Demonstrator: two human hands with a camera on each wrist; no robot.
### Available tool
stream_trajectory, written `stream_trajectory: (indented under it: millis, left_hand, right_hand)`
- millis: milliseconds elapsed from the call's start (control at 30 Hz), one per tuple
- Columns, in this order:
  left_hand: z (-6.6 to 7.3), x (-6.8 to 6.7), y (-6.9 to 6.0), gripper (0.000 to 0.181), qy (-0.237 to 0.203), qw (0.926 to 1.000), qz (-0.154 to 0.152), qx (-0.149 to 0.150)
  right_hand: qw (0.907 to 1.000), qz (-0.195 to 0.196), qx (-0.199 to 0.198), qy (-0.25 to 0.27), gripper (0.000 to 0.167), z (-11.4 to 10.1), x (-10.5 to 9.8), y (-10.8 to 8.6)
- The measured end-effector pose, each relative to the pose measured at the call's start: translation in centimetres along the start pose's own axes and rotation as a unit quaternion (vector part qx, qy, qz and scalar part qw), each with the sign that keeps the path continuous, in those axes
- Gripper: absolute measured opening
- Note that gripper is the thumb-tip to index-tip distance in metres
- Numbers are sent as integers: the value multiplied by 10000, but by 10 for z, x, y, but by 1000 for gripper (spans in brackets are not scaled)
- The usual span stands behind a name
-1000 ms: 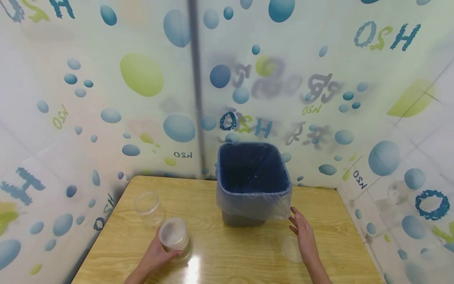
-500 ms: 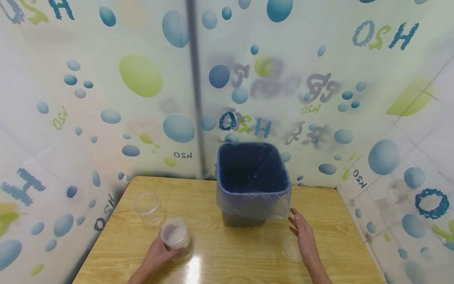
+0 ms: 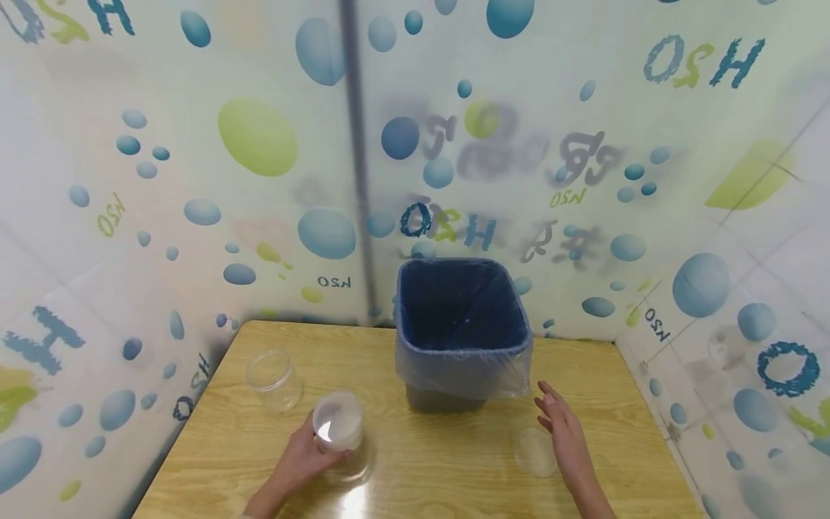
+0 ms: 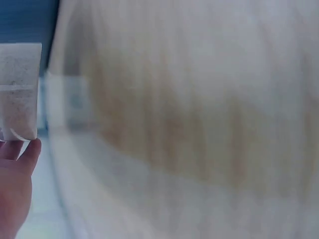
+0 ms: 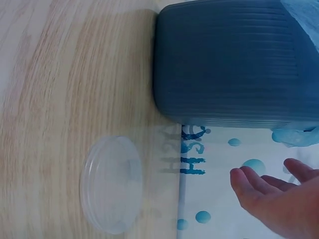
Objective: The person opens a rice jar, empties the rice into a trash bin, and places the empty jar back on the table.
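And the action is all around one clear, round jar, raised off the front of the table, left of centre. The left hand has it, thumb and fingers clamped round its side, and up close the jar looks pale and speckled; whether a lid closes its top, I cannot tell.

Just beyond, towards the back left, stands the empty-looking jar, upright and see-through with a round rim. That makes two jars on show.

Past them, towards the right and near the back wall, comes the biggest thing here: one bin, dark blue-grey, square with rounded corners, its side finely ribbed. One filmy, crinkled liner folds over its rim and hangs down outside. It stands between the jars and the right hand, set back from both.

That right hand hangs near the bin, fingers loose and apart. Just beside it, flat on the wood, lies one clear plastic disc, round with a stepped edge.

Under everything runs the table, yellowish, grained and glossy. Around it, the pale walls carry blue and green ovals and H2O lettering.
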State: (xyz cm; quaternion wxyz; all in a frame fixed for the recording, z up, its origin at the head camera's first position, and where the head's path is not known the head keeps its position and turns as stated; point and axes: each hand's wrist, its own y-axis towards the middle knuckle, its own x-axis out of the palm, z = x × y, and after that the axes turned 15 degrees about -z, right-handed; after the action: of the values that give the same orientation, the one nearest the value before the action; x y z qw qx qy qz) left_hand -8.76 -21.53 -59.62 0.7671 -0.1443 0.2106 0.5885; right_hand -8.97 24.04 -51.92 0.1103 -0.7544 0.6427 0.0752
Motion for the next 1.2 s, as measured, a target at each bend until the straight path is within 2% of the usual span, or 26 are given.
stream_trajectory:
  millis: [200,333,533,667,933,1033,1200]
  left_hand:
    - [21,6,7,90,-45,9994,6,352]
    - [31,10,11,91,-248,9980,-88,575]
    - [46,18,12,86,-629,9930,-347,940]
    - [53,25,14,82,-646,9890,-499,1235]
    - [58,41,19,84,-107,9804,-682,1846]
    - [62,45,20,84,106,9789,-821,1867]
    - [70,50,21,85,845,9758,-1083,1701]
  right_hand:
    - [9996,-241,-36,-171,60,-5,2,-2]
    - [9991,-391,-22,-187,60,-7,8,-3]
    - [9988,-473,-90,-116,55,-2,28,-8]
    - [9979,-590,-245,-131,50,3,45,-12]
    - [9960,-782,-440,31,44,6,71,-15]
    - [9946,-933,-444,88,44,6,77,-15]
    - [9930,-1108,-414,23,44,3,84,-15]
